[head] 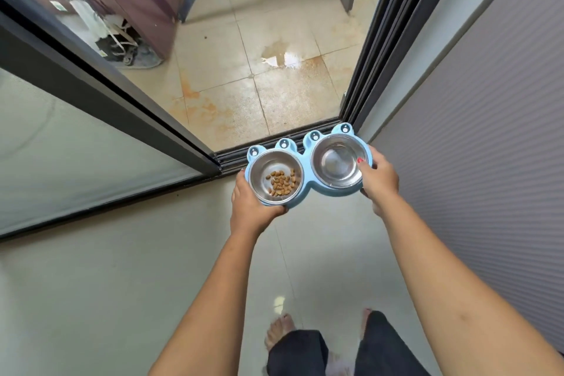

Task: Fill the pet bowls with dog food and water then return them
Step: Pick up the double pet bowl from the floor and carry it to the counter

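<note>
Blue plastic forms the frog-eyed double feeder [306, 172], held level in mid-frame over the door track [262, 143], its left steel bowl [276, 181] holding a thin scatter of kibble [282, 182], its right steel bowl [338, 162] apparently holding water. It looks light and rigid, though the loose-seated bowls and any water would likely slosh if tipped, so the two ends are the sensible holds. The left hand [248, 204] grips the left end from beneath and the right hand [378, 178] clamps the right rim, thumb over the edge, with a puddle [280, 56] on the tiles beyond

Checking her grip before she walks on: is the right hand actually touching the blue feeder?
Touching. The head view shows the right hand gripping the right end of the blue feeder, thumb hooked over the steel bowl's rim.
</note>
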`<state>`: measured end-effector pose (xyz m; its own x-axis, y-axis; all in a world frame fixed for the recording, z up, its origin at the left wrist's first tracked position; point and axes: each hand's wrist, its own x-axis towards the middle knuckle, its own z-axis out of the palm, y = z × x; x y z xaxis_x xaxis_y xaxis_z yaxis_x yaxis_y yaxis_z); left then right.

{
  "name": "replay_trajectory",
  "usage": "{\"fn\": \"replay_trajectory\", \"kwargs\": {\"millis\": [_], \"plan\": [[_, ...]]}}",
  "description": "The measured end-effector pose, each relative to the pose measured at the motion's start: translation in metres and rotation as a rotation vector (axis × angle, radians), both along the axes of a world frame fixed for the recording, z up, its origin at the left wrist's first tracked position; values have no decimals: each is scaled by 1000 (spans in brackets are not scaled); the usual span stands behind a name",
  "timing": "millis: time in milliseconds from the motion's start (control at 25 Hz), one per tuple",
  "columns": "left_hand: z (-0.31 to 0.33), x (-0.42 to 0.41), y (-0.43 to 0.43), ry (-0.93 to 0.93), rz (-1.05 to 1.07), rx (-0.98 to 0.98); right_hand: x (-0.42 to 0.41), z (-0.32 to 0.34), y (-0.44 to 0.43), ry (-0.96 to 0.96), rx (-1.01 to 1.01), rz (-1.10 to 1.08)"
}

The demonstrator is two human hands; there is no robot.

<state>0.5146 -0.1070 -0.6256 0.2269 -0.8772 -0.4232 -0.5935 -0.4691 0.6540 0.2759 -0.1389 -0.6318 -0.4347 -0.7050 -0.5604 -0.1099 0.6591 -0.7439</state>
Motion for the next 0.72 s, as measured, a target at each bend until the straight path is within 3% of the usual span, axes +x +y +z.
{"fn": "replay_trajectory", "kwargs": {"millis": [320, 480, 720], "plan": [[221, -10, 5, 120, -45, -177, -14, 221, 36, 56, -147, -64], [322, -9, 10, 187, -177, -254, -11, 324, 73, 114, -203, -183], [431, 14, 22, 236, -398, -282, -16, 448, 142, 257, -205, -156]]}}
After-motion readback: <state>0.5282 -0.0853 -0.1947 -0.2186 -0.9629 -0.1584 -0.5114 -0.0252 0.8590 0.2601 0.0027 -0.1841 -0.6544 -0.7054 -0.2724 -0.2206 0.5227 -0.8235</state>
